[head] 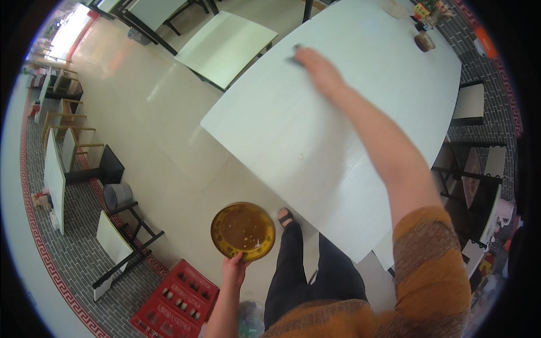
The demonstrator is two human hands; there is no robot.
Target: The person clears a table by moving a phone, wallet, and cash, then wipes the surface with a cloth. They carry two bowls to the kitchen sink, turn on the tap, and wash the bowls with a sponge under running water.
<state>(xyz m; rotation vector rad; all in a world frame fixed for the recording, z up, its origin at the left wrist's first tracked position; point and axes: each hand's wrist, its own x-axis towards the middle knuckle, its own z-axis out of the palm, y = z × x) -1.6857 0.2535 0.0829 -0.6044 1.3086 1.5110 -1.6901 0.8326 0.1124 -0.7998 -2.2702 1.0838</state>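
My left hand [234, 269] holds a round amber-brown tray [244, 230] by its near rim, over the floor left of the table. Small pale bits and a wet-looking shine show on the tray. My right arm reaches out across the white table [270, 139]. At its far left part, my right hand [310, 61], blurred, presses a dark cloth-like thing [296, 61] on the tabletop; what exactly it is cannot be made out. A few small marks show on the table's near part.
A jar [424, 42] and bottles [424, 10] stand at the table's far right end. White-topped stools [226, 46] stand beyond its left edge. Red bottle crates [175, 302] sit on the floor at lower left. A grey bin [118, 196] and more furniture line the left wall.
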